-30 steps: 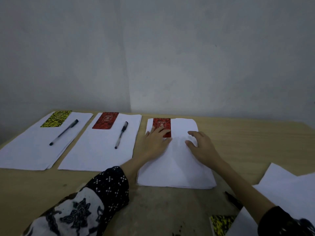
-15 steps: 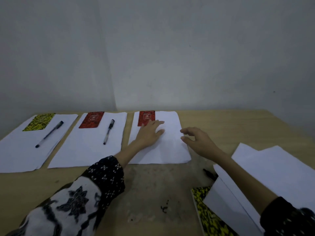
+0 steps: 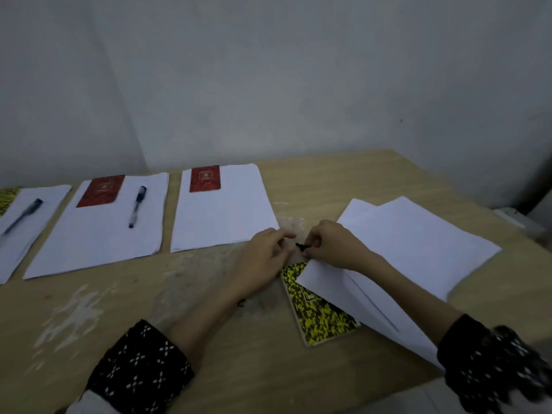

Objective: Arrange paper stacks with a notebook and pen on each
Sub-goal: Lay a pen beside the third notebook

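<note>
Three white paper stacks lie in a row. The left stack [image 3: 30,234] carries a yellow notebook [image 3: 6,198] and a pen [image 3: 22,216]. On the middle stack [image 3: 98,240] are a red notebook [image 3: 100,191] and a pen [image 3: 136,206]. The third stack [image 3: 224,219] bears only a red notebook [image 3: 205,178]. Just right of its near corner, my right hand [image 3: 334,249] pinches a black pen [image 3: 301,247], mostly hidden. My left hand [image 3: 263,258] has its fingertips right at the pen's tip; whether it grips the pen is unclear.
Loose white sheets [image 3: 418,243] lie fanned at the right of the wooden table [image 3: 209,339], under my right forearm. They partly cover a yellow-and-black notebook [image 3: 322,315]. A grey wall runs along the table's far edge.
Both hands left the third stack and moved right and nearer, to the edge of the loose sheets. My right hand closed on the black pen there. The view swung right.
</note>
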